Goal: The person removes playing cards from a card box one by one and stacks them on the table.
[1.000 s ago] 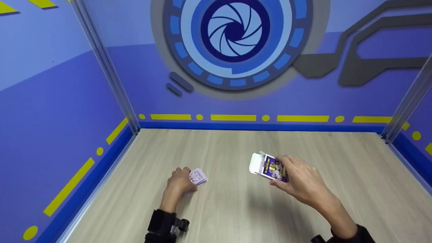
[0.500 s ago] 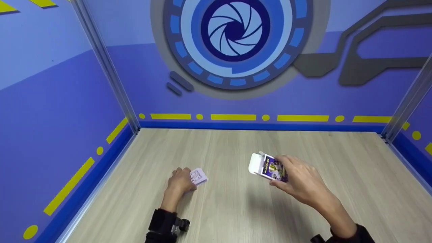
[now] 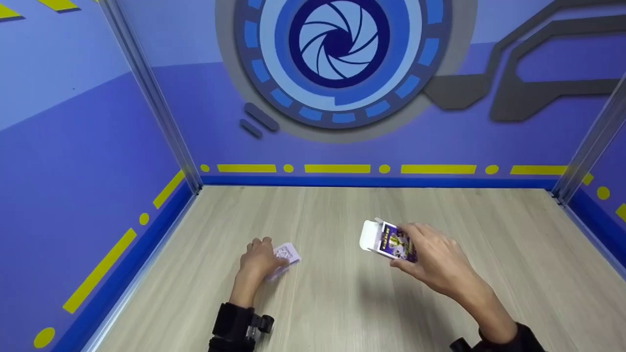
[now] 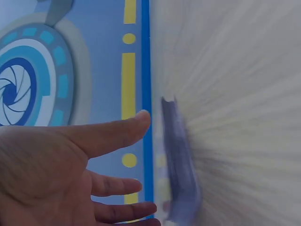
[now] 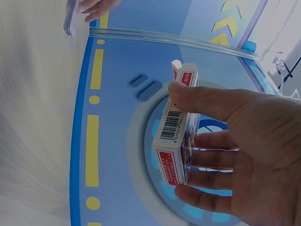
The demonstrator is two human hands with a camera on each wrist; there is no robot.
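A deck of playing cards (image 3: 287, 252) with a pale patterned back lies on the wooden table, left of centre. My left hand (image 3: 256, 260) is right above its near left side, covering part of it. In the left wrist view, the thumb and fingers of that hand are spread, with a gap between them and the card deck (image 4: 181, 165). On the right, my right hand (image 3: 436, 259) holds a purple card box (image 3: 398, 243) above the table, thumb on one edge and fingers on the other. Its white flap hangs open toward the left. A barcode shows on the box (image 5: 171, 125) in the right wrist view.
The light wooden table (image 3: 332, 303) is bounded by a blue back wall (image 3: 342, 156) and a left side panel (image 3: 98, 186). Metal corner posts stand at the back left and back right.
My left hand has loosened from the card deck: its thumb has lifted and its fingers have shifted slightly up in the view. The right hand and card box hold nearly still.
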